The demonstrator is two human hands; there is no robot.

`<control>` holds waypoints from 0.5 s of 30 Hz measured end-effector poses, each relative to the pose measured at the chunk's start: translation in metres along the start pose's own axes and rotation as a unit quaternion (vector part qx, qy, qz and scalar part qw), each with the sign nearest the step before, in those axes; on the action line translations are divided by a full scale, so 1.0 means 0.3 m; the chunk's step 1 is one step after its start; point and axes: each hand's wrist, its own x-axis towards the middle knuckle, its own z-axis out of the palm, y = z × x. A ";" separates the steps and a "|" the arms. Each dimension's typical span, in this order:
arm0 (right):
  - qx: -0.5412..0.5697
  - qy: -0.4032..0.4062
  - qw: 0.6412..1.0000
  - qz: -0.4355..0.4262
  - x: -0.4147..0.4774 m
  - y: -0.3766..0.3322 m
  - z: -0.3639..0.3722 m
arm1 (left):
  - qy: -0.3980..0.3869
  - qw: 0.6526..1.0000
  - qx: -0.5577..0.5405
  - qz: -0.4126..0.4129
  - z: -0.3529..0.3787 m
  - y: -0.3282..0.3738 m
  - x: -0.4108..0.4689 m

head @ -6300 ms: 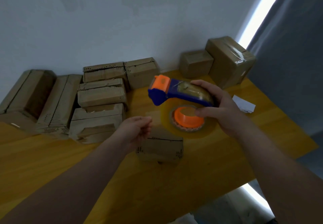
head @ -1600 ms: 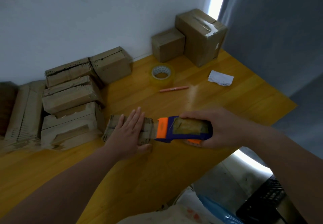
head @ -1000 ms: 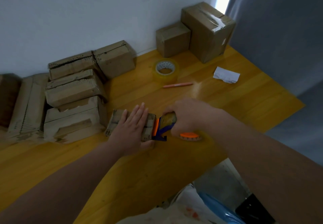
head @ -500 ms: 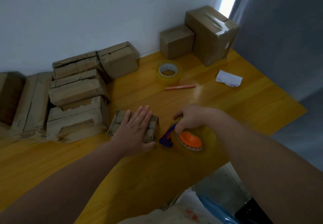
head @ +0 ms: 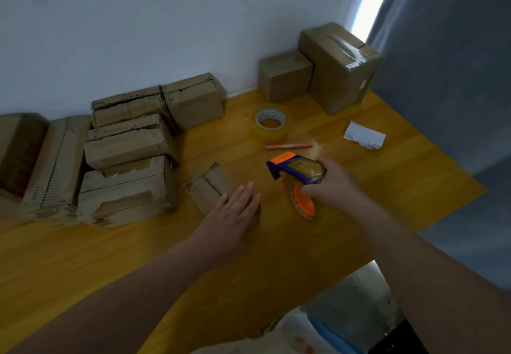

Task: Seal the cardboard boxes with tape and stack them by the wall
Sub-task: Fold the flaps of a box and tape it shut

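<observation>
Fingers [head: 244, 192] of the left hand [head: 232, 215] are lying straight and close together, resting flat on the near end of the small cardboard box [head: 207, 185]. This box is sitting on the yellow table [head: 401, 182], angled and slightly blurred, just beside the stacked boxes [head: 127, 149] that are lining the wall on the left. The right hand [head: 331, 185] is curling round the blue and orange tape dispenser [head: 296, 168], holding it to the right of the small box and apart from it, with its orange roll hanging below the palm. Farther back, a spare tape roll [head: 272, 121], an orange pen [head: 289, 146] and a crumpled paper [head: 364, 135] are lying on the table, and two taped boxes [head: 337, 63] are standing against the wall.
</observation>
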 end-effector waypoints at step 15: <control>0.238 -0.047 0.969 -0.042 -0.067 0.039 -0.068 | 0.033 0.995 0.086 0.049 0.005 -0.145 0.059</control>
